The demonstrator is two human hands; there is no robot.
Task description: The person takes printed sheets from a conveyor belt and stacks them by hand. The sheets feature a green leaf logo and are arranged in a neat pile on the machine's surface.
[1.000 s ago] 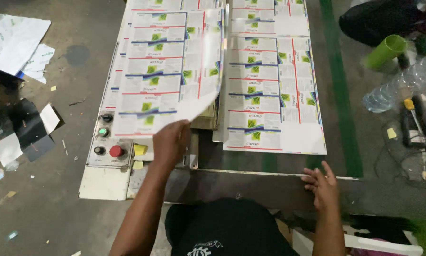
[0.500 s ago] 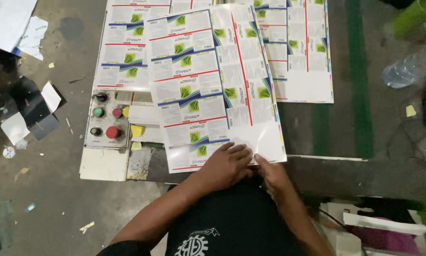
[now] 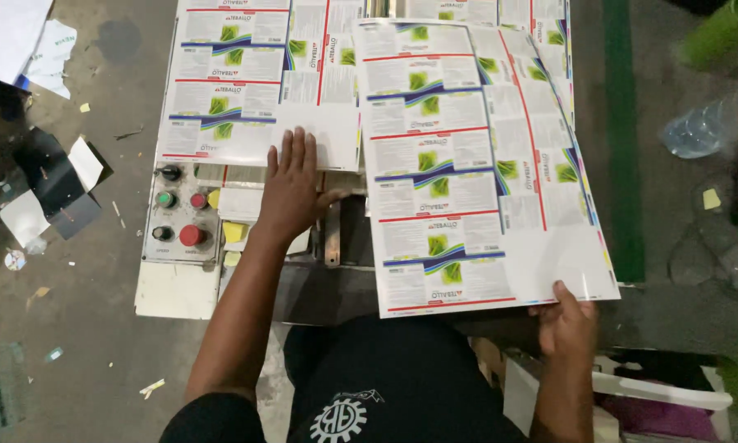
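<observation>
Since half a second ago the hands have parted. Nearest, the right hand (image 3: pixel 567 321) pinches the near right corner of the printed sheet (image 3: pixel 484 164), fingers clamped on its edge; its long axis runs away from the person. Left hand (image 3: pixel 291 184) lies flat, fingers apart, on the left stack (image 3: pixel 246 82) above the control panel (image 3: pixel 180 213). Farther right lies a clear plastic bottle (image 3: pixel 701 127), contents unclear.

Single head camera looks steeply down, close over the printed sheets (image 3: pixel 467 164).
</observation>
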